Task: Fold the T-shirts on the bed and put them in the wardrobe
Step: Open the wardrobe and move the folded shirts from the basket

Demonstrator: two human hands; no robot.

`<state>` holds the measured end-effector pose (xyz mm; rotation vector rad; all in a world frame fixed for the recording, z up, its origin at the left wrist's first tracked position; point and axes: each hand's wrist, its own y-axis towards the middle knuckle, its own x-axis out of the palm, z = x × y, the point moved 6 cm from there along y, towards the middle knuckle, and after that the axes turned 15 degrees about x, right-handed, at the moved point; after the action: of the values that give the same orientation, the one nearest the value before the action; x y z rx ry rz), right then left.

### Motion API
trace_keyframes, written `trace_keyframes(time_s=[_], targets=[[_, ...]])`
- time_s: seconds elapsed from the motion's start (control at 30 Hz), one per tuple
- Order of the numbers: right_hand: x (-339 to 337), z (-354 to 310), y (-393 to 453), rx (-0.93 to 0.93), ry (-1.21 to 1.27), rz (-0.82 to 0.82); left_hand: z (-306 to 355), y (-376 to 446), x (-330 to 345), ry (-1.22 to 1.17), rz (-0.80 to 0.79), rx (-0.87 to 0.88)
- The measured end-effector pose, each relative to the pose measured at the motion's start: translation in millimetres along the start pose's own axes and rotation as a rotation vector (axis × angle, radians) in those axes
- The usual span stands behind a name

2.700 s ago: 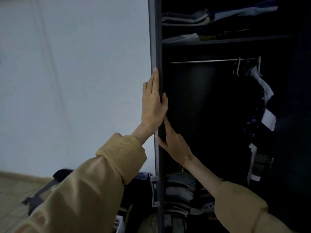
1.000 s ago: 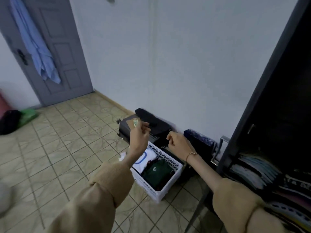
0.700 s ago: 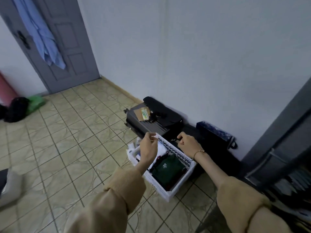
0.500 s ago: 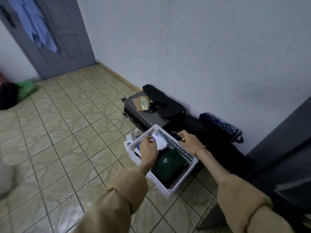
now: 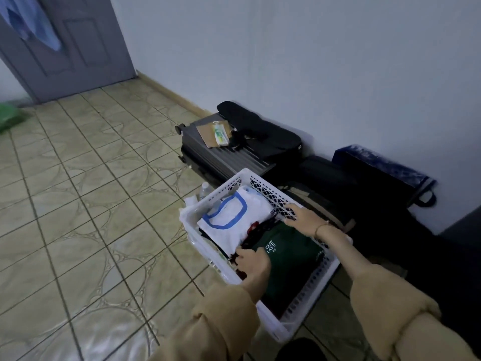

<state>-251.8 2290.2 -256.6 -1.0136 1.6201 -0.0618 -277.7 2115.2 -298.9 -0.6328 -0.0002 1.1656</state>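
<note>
Folded green T-shirt (image 5: 289, 259) lies in white basket (image 5: 229, 185) on floor, right of the white one (image 5: 234, 217). Left hand (image 5: 253, 261) grips its near-left edge; right hand (image 5: 303, 220) lies flat at far edge. Soft, light, floppy: support from underneath on both sides.

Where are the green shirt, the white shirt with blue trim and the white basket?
green shirt (image 5: 291, 267): head view, its folded front.
white shirt with blue trim (image 5: 234, 220): head view, its chest.
white basket (image 5: 263, 188): head view, its far lattice wall.
</note>
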Motion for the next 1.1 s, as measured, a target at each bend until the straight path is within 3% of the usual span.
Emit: trace_keyframes(time_s=[0.13, 0.23, 0.4, 0.63, 1.1], targets=[[50, 34, 58, 0.037, -0.015, 0.034, -52, 24, 42, -0.023, 0.066, -0.126], [74, 57, 89, 0.052, -0.054, 0.073, -82, 41, 65, -0.02, 0.142, -0.132], [101, 77, 118, 0.007, -0.071, 0.101, -113, 63, 92, 0.034, 0.134, -0.152], [105, 83, 133, -0.117, -0.056, 0.077, -118, 64, 103, 0.092, 0.213, -0.117], [121, 93, 162, -0.051, -0.044, 0.004, -129, 74, 112, 0.053, 0.355, -0.234]])
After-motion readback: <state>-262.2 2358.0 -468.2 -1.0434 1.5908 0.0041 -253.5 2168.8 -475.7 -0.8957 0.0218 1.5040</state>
